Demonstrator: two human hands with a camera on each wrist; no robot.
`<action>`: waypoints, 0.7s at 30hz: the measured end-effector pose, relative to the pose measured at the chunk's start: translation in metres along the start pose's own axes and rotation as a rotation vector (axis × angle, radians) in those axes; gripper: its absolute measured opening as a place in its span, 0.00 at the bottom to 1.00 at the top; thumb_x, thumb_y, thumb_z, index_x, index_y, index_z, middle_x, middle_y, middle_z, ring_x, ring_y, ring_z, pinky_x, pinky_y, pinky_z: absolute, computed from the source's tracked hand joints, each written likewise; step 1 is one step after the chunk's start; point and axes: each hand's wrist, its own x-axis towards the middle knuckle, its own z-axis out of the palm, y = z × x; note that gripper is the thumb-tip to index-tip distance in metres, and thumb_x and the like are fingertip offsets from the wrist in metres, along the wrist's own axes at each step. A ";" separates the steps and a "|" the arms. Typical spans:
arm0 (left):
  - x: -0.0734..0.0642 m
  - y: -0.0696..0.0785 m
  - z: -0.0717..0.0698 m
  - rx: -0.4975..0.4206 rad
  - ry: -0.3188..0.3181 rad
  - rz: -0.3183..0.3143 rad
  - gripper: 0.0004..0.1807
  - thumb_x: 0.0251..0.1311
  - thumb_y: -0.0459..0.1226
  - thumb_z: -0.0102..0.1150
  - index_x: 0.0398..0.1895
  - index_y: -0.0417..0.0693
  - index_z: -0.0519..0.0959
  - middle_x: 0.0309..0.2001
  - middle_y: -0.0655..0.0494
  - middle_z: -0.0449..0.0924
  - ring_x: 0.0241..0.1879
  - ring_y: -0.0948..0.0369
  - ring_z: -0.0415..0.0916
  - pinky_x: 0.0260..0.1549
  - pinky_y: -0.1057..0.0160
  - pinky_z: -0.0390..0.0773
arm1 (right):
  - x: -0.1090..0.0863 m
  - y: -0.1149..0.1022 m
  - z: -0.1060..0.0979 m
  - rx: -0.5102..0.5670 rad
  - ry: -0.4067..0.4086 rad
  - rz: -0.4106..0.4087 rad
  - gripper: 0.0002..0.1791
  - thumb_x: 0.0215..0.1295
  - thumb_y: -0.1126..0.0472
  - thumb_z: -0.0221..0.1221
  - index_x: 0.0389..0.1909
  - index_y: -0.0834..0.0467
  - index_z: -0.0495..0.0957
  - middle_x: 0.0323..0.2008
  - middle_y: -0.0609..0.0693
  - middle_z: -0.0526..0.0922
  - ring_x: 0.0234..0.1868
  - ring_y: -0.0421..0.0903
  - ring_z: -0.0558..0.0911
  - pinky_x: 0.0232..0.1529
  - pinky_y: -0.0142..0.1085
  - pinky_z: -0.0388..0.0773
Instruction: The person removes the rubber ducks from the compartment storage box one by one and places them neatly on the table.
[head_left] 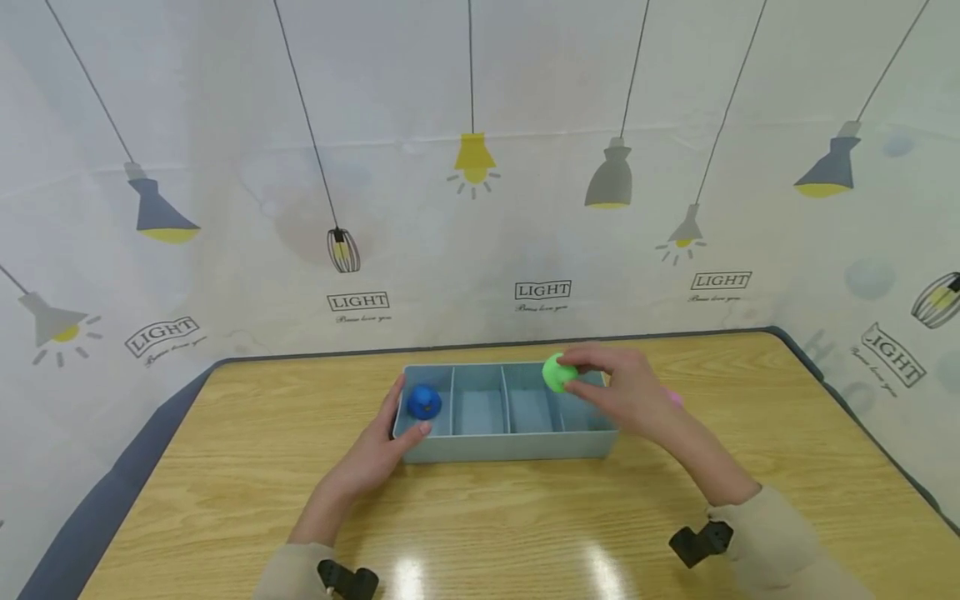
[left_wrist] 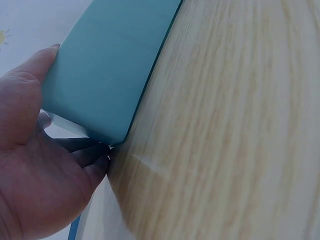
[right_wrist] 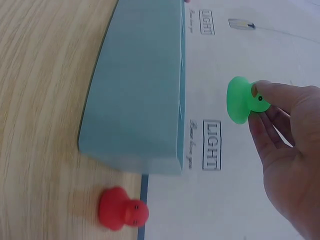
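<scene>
A light blue divided box (head_left: 498,448) lies lengthwise on the table. In its leftmost compartment sits a blue rubber duck (head_left: 424,402). My left hand (head_left: 371,454) grips the box's left end, thumb over the near rim, the other fingers round the end wall. The left wrist view shows that hand (left_wrist: 40,175) at the box's corner (left_wrist: 100,85). Above the right part of the box, my right hand (head_left: 626,392) pinches a green rubber duck (head_left: 558,374). Thumb and fingertips hold it by the head in the right wrist view, where the duck (right_wrist: 239,100) is tipped sideways.
A red rubber duck (right_wrist: 120,207) stands on the table just past the box's right end. In the head view it shows as a small pink patch (head_left: 676,397), mostly hidden behind my right wrist. A lamp-printed cloth (head_left: 480,250) hangs behind the wooden table (head_left: 480,517).
</scene>
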 end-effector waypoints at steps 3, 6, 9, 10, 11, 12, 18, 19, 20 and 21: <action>-0.001 0.000 0.000 -0.002 -0.003 -0.007 0.49 0.74 0.50 0.57 0.85 0.61 0.35 0.83 0.43 0.36 0.80 0.42 0.36 0.74 0.39 0.43 | -0.009 0.007 -0.014 -0.039 0.024 0.008 0.17 0.56 0.73 0.73 0.48 0.65 0.87 0.50 0.57 0.87 0.41 0.51 0.88 0.47 0.51 0.84; -0.001 0.001 -0.001 -0.006 -0.009 -0.010 0.49 0.74 0.51 0.57 0.85 0.63 0.35 0.83 0.45 0.35 0.80 0.43 0.35 0.74 0.39 0.42 | -0.019 0.013 -0.027 -0.064 0.041 0.032 0.18 0.55 0.73 0.73 0.48 0.64 0.87 0.50 0.58 0.87 0.41 0.51 0.88 0.48 0.47 0.84; -0.001 0.002 -0.001 -0.009 -0.014 -0.009 0.49 0.74 0.51 0.57 0.85 0.63 0.35 0.83 0.44 0.34 0.80 0.42 0.34 0.74 0.39 0.42 | -0.029 0.018 -0.041 -0.062 0.047 0.077 0.18 0.56 0.73 0.73 0.49 0.64 0.86 0.51 0.58 0.86 0.42 0.53 0.88 0.44 0.35 0.84; -0.001 0.002 0.000 -0.009 -0.013 -0.010 0.49 0.74 0.51 0.57 0.85 0.63 0.35 0.83 0.44 0.34 0.80 0.42 0.34 0.74 0.39 0.43 | -0.032 0.020 -0.045 -0.065 0.049 0.085 0.18 0.56 0.72 0.73 0.49 0.64 0.86 0.51 0.59 0.86 0.43 0.54 0.88 0.44 0.30 0.83; -0.001 0.002 0.000 -0.008 -0.013 -0.010 0.49 0.74 0.50 0.57 0.85 0.63 0.35 0.83 0.44 0.34 0.80 0.42 0.34 0.74 0.39 0.42 | -0.035 0.022 -0.049 -0.068 0.053 0.095 0.18 0.56 0.72 0.73 0.49 0.64 0.86 0.51 0.59 0.86 0.45 0.55 0.87 0.44 0.25 0.80; -0.001 0.002 0.000 -0.006 -0.013 -0.011 0.49 0.74 0.51 0.57 0.85 0.63 0.35 0.83 0.44 0.34 0.80 0.42 0.34 0.74 0.39 0.43 | -0.038 0.024 -0.054 -0.073 0.057 0.103 0.18 0.56 0.72 0.73 0.49 0.64 0.86 0.51 0.58 0.86 0.46 0.55 0.87 0.44 0.22 0.78; -0.002 0.003 0.000 0.001 -0.013 -0.009 0.49 0.74 0.52 0.57 0.85 0.61 0.35 0.83 0.44 0.34 0.80 0.41 0.34 0.74 0.38 0.42 | -0.056 0.041 -0.077 -0.132 0.100 0.095 0.18 0.57 0.72 0.73 0.50 0.64 0.86 0.48 0.58 0.87 0.45 0.30 0.83 0.47 0.14 0.71; -0.002 0.003 -0.001 0.002 -0.013 -0.008 0.49 0.74 0.52 0.57 0.85 0.61 0.35 0.83 0.44 0.34 0.80 0.41 0.34 0.74 0.38 0.42 | -0.059 0.045 -0.081 -0.129 0.110 0.094 0.18 0.57 0.73 0.72 0.50 0.64 0.86 0.48 0.59 0.87 0.44 0.26 0.81 0.47 0.14 0.71; -0.002 0.003 -0.001 0.002 -0.013 -0.011 0.49 0.74 0.52 0.57 0.85 0.62 0.35 0.83 0.44 0.34 0.80 0.42 0.35 0.74 0.39 0.42 | -0.062 0.048 -0.085 -0.129 0.122 0.092 0.18 0.57 0.74 0.72 0.50 0.64 0.86 0.47 0.58 0.87 0.43 0.23 0.80 0.47 0.14 0.72; -0.002 0.003 -0.001 0.003 -0.014 -0.009 0.49 0.74 0.52 0.56 0.85 0.62 0.35 0.83 0.44 0.34 0.80 0.42 0.34 0.74 0.39 0.42 | -0.065 0.050 -0.090 -0.127 0.134 0.100 0.18 0.57 0.74 0.72 0.50 0.64 0.86 0.47 0.57 0.87 0.42 0.21 0.79 0.46 0.15 0.73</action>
